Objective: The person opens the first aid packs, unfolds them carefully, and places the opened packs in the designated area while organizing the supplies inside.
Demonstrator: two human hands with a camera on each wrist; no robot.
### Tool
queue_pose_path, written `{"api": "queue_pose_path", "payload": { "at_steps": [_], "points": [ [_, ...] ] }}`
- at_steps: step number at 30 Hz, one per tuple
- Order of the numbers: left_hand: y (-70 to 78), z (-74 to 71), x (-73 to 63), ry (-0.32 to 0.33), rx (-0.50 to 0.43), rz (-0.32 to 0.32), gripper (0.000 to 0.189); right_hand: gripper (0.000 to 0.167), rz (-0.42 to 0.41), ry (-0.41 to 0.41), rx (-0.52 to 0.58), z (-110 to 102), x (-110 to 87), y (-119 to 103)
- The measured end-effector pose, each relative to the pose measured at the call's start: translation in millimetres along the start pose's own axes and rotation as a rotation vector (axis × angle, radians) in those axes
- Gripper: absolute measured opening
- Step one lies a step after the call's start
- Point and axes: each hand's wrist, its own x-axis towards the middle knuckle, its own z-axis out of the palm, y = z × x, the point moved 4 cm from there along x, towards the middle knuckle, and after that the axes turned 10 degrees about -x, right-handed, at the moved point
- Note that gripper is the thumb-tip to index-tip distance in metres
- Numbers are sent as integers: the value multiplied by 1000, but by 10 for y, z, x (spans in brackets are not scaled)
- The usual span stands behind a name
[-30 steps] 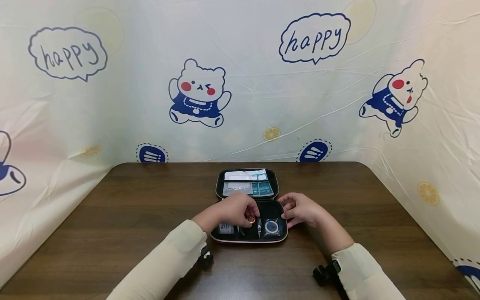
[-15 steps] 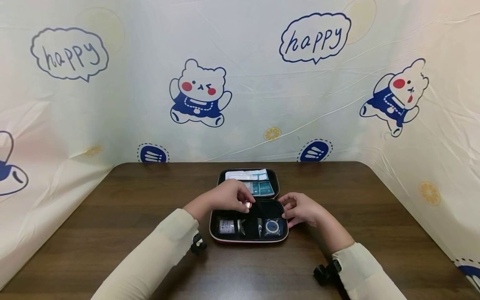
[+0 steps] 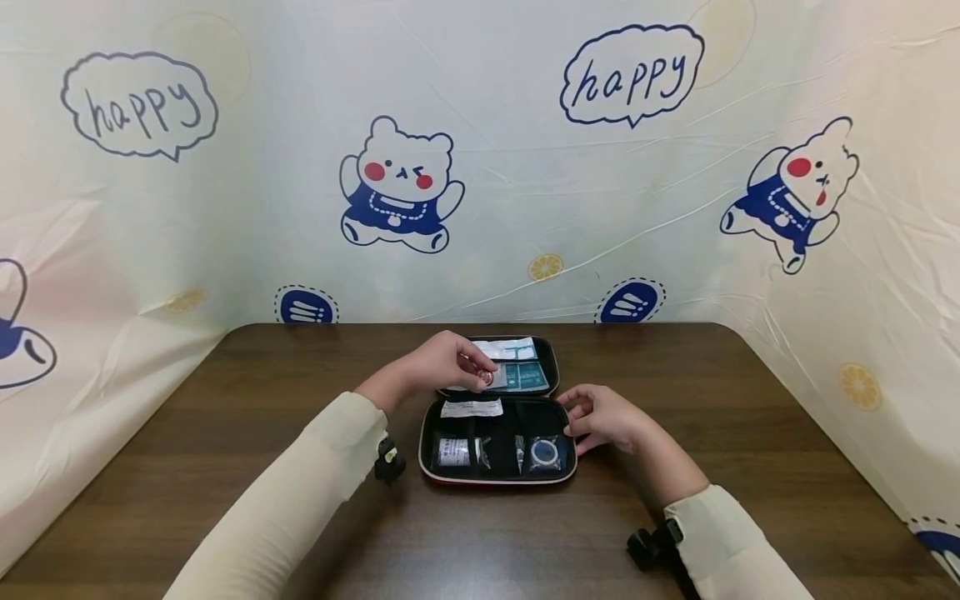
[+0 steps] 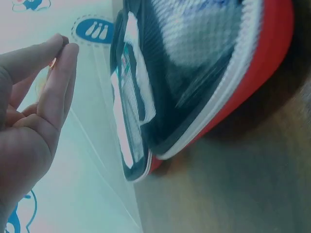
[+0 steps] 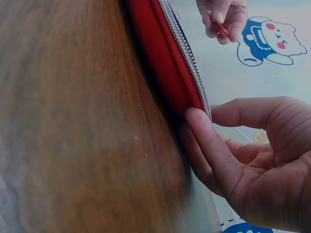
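A zippered case (image 3: 498, 482), red outside and black inside, lies open on the table. My left hand (image 3: 450, 363) is raised over its far half, pinching a small, round, copper-coloured thing (image 3: 487, 378) between thumb and fingers. In the right wrist view that thing (image 5: 221, 30) looks orange-red; its kind is unclear. At the case's right side, my right hand (image 3: 603, 421) grips the rim, with fingers on the red wall (image 5: 167, 63). In the near half sit a clear packet with a white ring (image 3: 543, 452), a printed packet (image 3: 453, 452) and a white strip packet (image 3: 471, 408).
The far half of the case holds white packets (image 3: 510, 347) and teal packets (image 3: 528, 377) under a band. Brown wooden tabletop (image 3: 300, 500) surrounds the case. A printed cloth (image 3: 495, 167) hangs behind the table's back edge.
My left hand has lifted the copper-coloured thing from the near half and carried it back and left over the far half. The white strip packet has come into sight. My right hand stays put.
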Motion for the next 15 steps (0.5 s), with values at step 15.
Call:
{"api": "queue_pose_path", "payload": {
  "at_steps": [15],
  "points": [
    [-96,-330,282,52,36,-73,22,51,10,-11,2,-11,-3,-4]
  ]
}}
